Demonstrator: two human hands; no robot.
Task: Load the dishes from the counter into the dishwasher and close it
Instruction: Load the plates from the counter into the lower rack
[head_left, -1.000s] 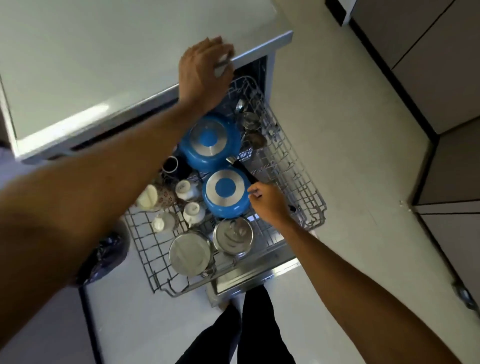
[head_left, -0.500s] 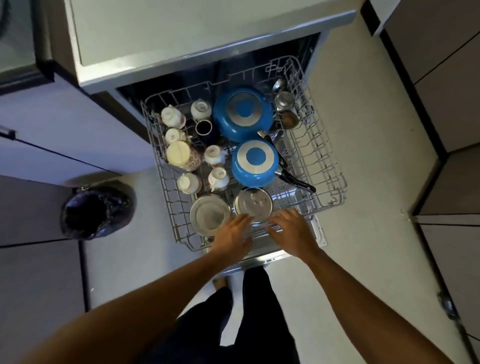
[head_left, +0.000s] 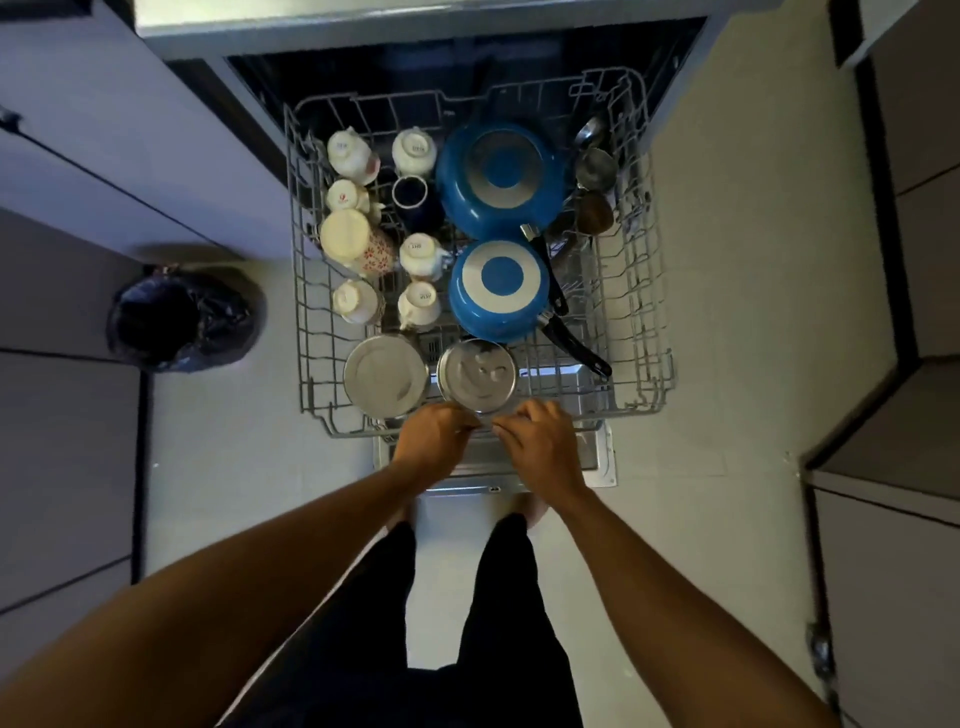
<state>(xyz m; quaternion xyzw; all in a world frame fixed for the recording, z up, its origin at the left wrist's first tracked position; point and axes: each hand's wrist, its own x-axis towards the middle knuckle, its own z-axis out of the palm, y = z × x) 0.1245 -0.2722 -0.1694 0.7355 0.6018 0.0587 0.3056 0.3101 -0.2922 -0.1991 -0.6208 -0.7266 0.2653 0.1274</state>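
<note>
The dishwasher (head_left: 519, 67) stands open. Its door (head_left: 597, 460) is lowered flat toward the person, and the rack (head_left: 639, 291) is drawn fully out above the door. The rack is full, so I judge that the loading is finished. The step in hand is then to slide the rack inside, and only after this can the door be lifted.

To do it well, both hands should push with equal force and straight toward the back, because a push from one side only may turn the rack and jam it. The push should also be slow, because the load is heavy and loose. The large blue pan (head_left: 501, 176) at the back and the small blue pan (head_left: 498, 291) in front of it lie bottom up. The black handle (head_left: 576, 348) of the small one points to the front right corner and, as far as I can see, stays inside the wire wall. The steel bowls (head_left: 385, 375) at the front and the white cups (head_left: 415, 153) on the left may knock together if the rack stops hard.

The rack lies directly before the hands. The left hand (head_left: 436, 441) and the right hand (head_left: 543, 441) are side by side at the middle of the front rail (head_left: 358, 432), close to each other. Their fingers are curled onto the wire — both hold the rail, not a dish. The steel bowl on the right (head_left: 477, 375) is just behind the fingertips.
</note>
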